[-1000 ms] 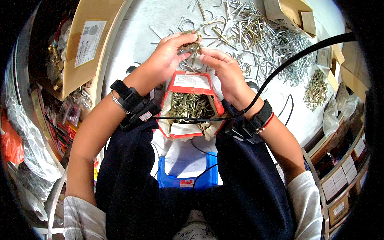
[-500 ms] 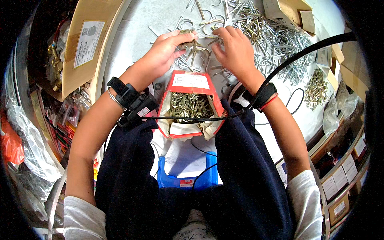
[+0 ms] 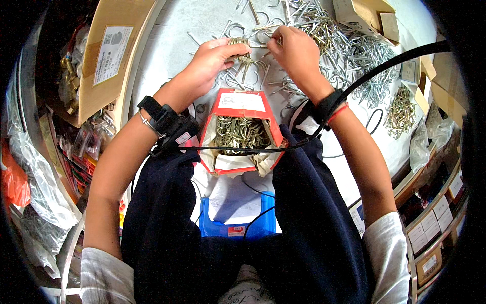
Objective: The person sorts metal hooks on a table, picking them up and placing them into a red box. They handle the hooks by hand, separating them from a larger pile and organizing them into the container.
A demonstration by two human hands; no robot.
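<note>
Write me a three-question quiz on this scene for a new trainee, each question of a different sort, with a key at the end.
1. What fills the open red box?
2. True or false: the left hand holds a bunch of metal pieces.
3. Which sits lower in the picture, the red box or the blue plastic object?

Key
1. Curved metal pieces.
2. True.
3. The blue plastic object.
</note>
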